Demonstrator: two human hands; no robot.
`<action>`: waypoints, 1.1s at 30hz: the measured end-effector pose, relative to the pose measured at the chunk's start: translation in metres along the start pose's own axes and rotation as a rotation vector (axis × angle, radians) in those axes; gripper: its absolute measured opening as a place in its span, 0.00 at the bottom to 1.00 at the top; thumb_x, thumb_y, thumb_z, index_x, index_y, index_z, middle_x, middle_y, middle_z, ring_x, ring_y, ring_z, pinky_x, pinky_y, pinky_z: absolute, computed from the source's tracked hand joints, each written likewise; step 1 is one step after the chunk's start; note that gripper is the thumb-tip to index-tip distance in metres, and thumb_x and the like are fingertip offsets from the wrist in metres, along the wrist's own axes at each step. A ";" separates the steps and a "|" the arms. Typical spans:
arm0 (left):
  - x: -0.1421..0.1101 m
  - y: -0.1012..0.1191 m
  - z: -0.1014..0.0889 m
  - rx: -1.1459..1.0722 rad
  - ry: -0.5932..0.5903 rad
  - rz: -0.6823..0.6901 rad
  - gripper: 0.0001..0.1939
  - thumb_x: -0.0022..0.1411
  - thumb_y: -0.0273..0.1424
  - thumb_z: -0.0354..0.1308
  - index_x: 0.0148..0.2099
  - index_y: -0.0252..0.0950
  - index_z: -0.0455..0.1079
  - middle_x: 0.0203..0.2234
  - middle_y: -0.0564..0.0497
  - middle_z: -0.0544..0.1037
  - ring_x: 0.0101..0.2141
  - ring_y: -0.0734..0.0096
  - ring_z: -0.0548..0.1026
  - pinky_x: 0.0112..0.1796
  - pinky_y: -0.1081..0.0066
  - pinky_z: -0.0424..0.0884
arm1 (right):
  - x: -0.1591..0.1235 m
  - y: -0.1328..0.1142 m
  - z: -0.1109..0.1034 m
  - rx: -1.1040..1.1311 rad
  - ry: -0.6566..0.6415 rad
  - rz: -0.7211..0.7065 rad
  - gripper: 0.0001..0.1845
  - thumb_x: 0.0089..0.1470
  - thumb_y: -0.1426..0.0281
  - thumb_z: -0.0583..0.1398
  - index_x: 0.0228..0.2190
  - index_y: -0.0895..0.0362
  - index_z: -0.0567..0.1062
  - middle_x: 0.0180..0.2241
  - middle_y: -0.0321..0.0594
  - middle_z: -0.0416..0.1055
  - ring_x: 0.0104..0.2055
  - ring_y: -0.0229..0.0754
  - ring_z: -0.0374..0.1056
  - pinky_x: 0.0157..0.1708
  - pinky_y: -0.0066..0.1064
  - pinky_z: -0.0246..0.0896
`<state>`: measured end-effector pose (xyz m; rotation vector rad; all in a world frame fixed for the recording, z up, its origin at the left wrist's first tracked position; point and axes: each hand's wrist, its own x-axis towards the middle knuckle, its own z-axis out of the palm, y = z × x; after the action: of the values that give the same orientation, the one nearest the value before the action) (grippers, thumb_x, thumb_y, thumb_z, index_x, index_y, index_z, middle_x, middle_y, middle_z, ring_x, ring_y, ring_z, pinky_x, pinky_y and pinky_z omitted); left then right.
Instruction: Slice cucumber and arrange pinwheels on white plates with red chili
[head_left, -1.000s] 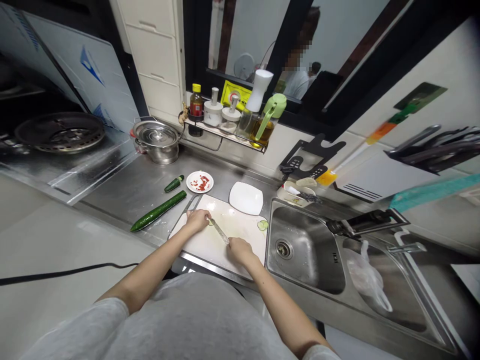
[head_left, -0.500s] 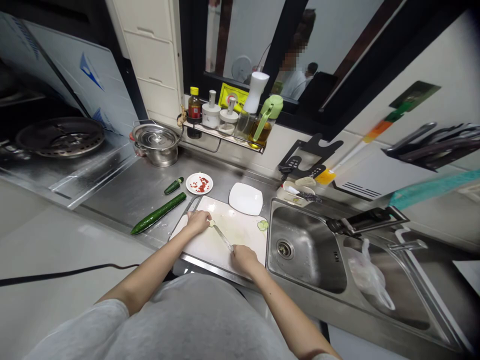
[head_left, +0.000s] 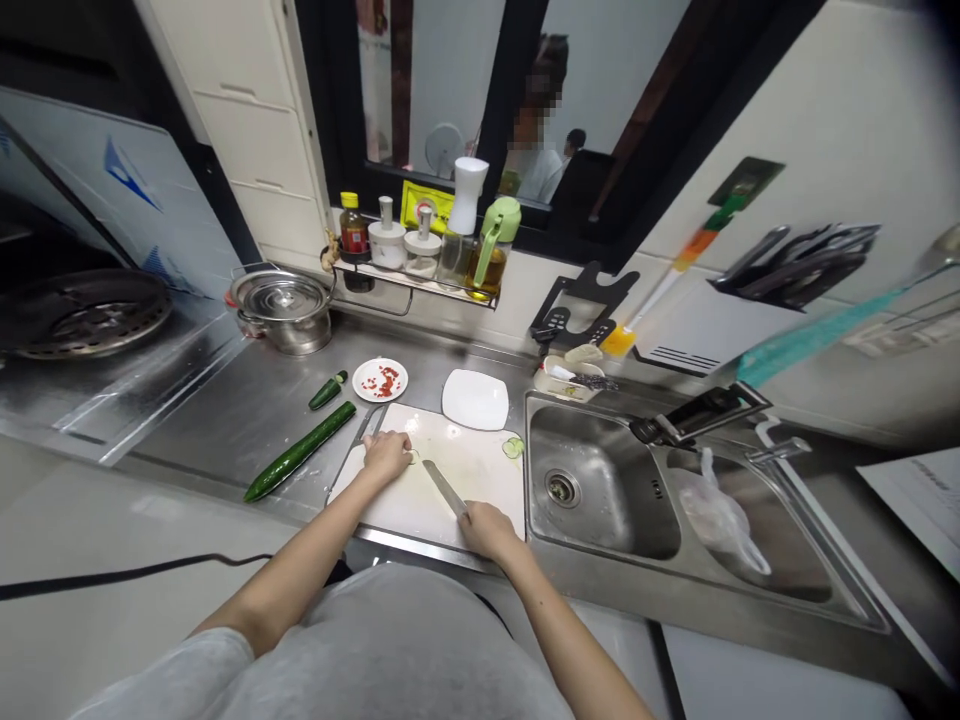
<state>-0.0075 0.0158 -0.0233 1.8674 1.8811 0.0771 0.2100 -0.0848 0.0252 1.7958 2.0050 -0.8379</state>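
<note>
My right hand (head_left: 486,528) is closed round the handle of a knife (head_left: 444,487), whose blade lies over the white cutting board (head_left: 480,480). My left hand (head_left: 386,455) rests on the board's left part, fingers curled over a small pale green piece of cucumber (head_left: 413,457) just left of the blade tip. Cucumber slices (head_left: 513,447) lie at the board's right edge. A whole cucumber (head_left: 298,451) and a short cucumber end (head_left: 328,390) lie on the steel counter to the left.
A small plate of chopped red chilli (head_left: 380,379) and a white square plate (head_left: 475,399) sit behind the board. A steel sink (head_left: 592,490) lies right, with a plastic bag (head_left: 716,515) beyond. A lidded pot (head_left: 281,310) and a condiment rack (head_left: 420,262) stand at the back.
The knife has drawn back toward me, away from my left hand. The camera view has shifted to the right. My left hand stays on the piece.
</note>
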 end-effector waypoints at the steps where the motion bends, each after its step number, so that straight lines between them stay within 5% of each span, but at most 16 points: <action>1: 0.000 0.000 0.001 -0.002 0.004 -0.005 0.11 0.54 0.33 0.56 0.40 0.40 0.74 0.42 0.45 0.78 0.47 0.53 0.70 0.47 0.57 0.55 | -0.001 0.000 0.001 0.009 0.004 0.008 0.19 0.58 0.68 0.49 0.45 0.58 0.75 0.44 0.51 0.75 0.47 0.50 0.71 0.40 0.34 0.60; 19: -0.013 0.015 -0.009 -0.116 -0.021 0.040 0.06 0.56 0.27 0.54 0.36 0.40 0.71 0.33 0.52 0.80 0.40 0.64 0.75 0.46 0.62 0.57 | -0.005 0.000 0.012 0.153 0.074 0.071 0.19 0.57 0.69 0.49 0.44 0.57 0.74 0.44 0.50 0.75 0.45 0.50 0.71 0.37 0.34 0.59; 26: -0.027 -0.015 -0.023 -0.225 0.013 0.031 0.07 0.55 0.29 0.55 0.38 0.41 0.71 0.33 0.55 0.80 0.36 0.68 0.76 0.45 0.65 0.60 | -0.006 -0.001 0.009 0.182 0.071 0.088 0.19 0.56 0.69 0.48 0.43 0.56 0.75 0.43 0.49 0.76 0.43 0.50 0.72 0.33 0.32 0.56; 33: -0.030 -0.046 -0.031 -0.029 0.023 -0.045 0.09 0.59 0.29 0.51 0.37 0.42 0.72 0.35 0.51 0.80 0.41 0.61 0.75 0.44 0.62 0.60 | -0.005 0.002 0.011 0.235 0.095 0.079 0.17 0.56 0.69 0.50 0.41 0.58 0.75 0.42 0.50 0.75 0.42 0.48 0.71 0.32 0.30 0.52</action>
<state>-0.0631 -0.0064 -0.0045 1.8113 1.9268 0.1102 0.2112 -0.0956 0.0194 2.0645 1.9458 -1.0179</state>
